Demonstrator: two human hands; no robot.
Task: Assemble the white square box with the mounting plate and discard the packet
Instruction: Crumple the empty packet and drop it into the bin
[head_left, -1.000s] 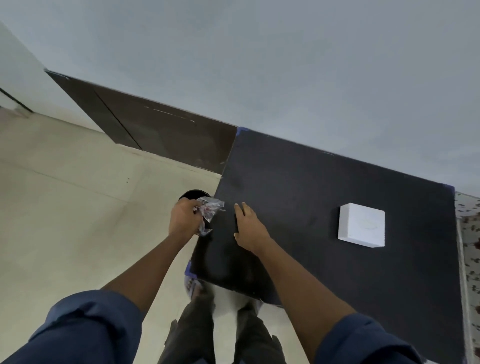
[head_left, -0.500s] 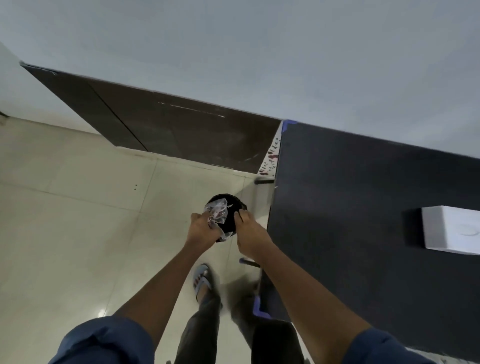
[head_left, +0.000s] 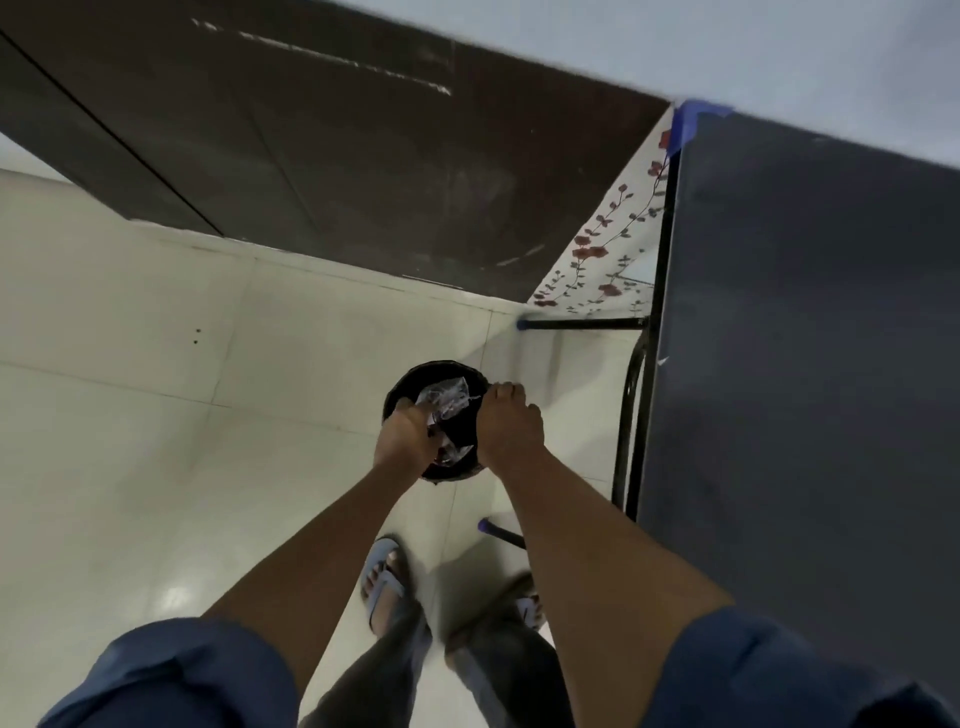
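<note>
Crinkled clear plastic, the packet (head_left: 445, 404), hangs over the mouth of a round black bin (head_left: 410, 379) on the pale tiled floor. The left hand (head_left: 404, 435) has its fingers curled round the packet's near edge. The right hand (head_left: 511, 422) hovers just beside it above the bin's rim; whether its downturned fingers touch the packet cannot be told. A black-topped table (head_left: 810, 332) stands to the right, two sandalled feet below.
</note>
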